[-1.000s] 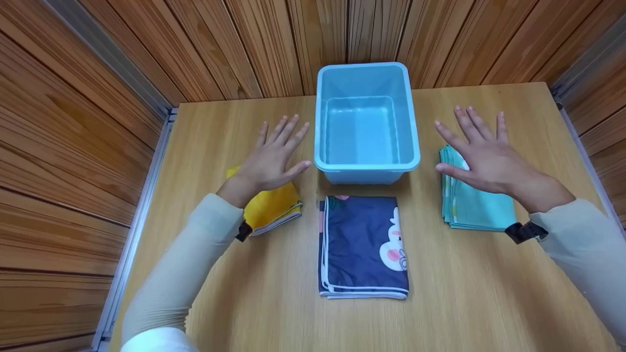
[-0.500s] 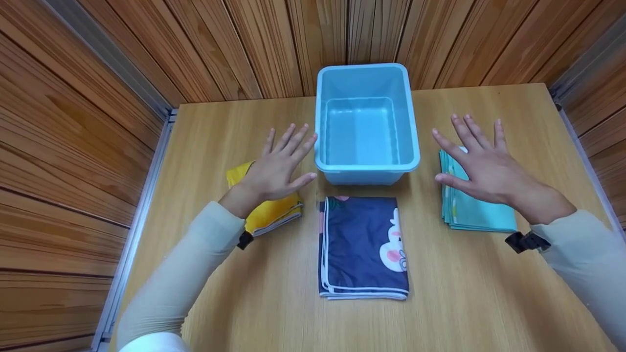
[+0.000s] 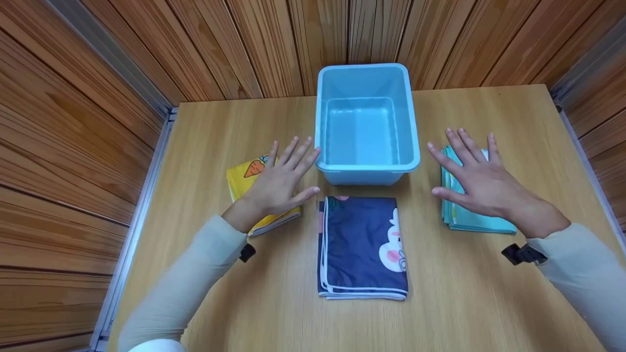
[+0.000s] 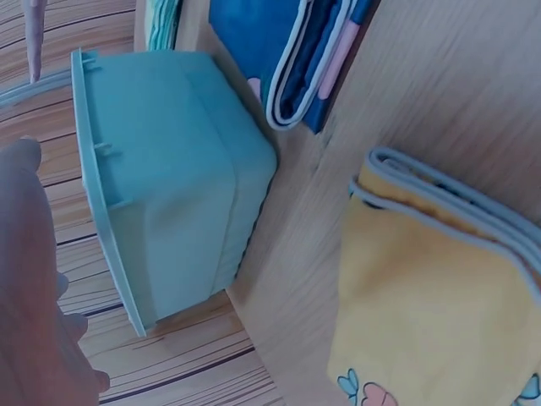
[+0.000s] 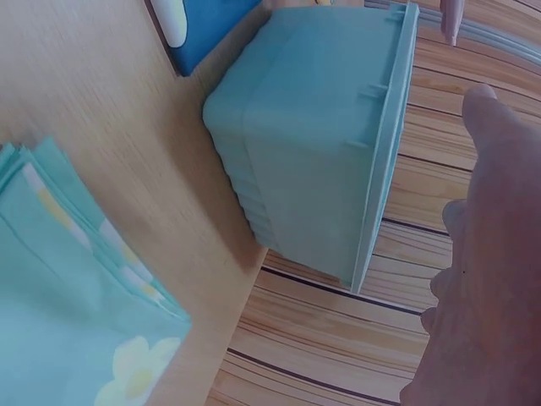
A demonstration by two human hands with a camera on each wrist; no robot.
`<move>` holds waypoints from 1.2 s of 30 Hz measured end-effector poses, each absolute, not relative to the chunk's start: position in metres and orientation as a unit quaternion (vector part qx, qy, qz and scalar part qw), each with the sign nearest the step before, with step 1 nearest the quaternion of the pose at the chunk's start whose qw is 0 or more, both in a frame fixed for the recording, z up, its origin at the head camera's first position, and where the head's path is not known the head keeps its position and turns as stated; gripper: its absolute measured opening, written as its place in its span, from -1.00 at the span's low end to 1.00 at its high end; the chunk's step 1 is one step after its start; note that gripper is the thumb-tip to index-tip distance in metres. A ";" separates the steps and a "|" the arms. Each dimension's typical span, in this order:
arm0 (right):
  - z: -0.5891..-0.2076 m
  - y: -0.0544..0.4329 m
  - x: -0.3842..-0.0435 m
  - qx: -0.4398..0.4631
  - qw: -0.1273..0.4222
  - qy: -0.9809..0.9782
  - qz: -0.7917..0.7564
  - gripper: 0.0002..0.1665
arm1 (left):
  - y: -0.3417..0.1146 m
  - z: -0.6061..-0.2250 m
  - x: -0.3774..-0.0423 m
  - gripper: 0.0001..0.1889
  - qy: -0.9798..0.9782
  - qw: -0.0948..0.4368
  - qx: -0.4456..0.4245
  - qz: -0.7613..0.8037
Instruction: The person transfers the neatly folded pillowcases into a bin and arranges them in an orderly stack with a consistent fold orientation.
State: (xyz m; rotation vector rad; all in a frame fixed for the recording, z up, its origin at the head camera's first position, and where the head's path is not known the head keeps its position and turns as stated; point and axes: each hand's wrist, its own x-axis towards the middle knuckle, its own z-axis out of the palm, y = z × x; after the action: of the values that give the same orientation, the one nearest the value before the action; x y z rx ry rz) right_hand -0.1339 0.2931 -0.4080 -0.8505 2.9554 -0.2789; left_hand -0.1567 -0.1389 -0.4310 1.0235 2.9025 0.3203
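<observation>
- In my head view, the left hand (image 3: 275, 191) is over the folded yellow cloth (image 3: 238, 182) and hides part of it. Its fingers are straight and spread wide. One fingertip meets the near left corner of the blue bin (image 3: 363, 176) in the picture, but I cannot tell if it touches.
- In the same view, the right hand (image 3: 489, 189) is over the folded turquoise cloth (image 3: 479, 222), and its fingers are also straight and wide apart.
- Between the two hands I see the folded dark blue cloth (image 3: 359, 249) with a white rabbit print. It lies flat on the table (image 3: 450, 303), just in front of the bin, which stands upright near the wooden wall (image 3: 376, 29).
- In my left wrist view, the left hand is at the left edge, and I see wall between its thumb and the bin. The yellow cloth lies at the lower right.
- In my right wrist view, the turquoise cloth shows a white flower at the lower left; the right hand is at the right edge, its fingers partly hidden.
</observation>
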 end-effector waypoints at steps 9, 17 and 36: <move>-0.414 0.290 -0.128 -0.279 0.031 0.955 -0.094 0.02 | -0.138 -0.444 -0.144 -0.14 0.938 0.021 0.328 0.112; -0.426 0.287 -0.118 -0.277 0.022 0.955 -0.098 0.02 | -0.136 -0.460 -0.131 -0.13 0.935 0.034 0.322 0.143; -0.449 0.282 -0.096 -0.278 0.038 0.951 -0.132 0.02 | -0.130 -0.492 -0.098 -0.11 0.950 0.060 0.255 0.168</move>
State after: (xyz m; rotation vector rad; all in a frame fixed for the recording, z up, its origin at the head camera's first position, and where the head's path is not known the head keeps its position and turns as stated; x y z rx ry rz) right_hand -0.0960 0.2821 -0.4491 -0.8526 2.9175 -0.4053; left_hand -0.0982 -0.1301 -0.4920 0.7726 2.8768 0.5085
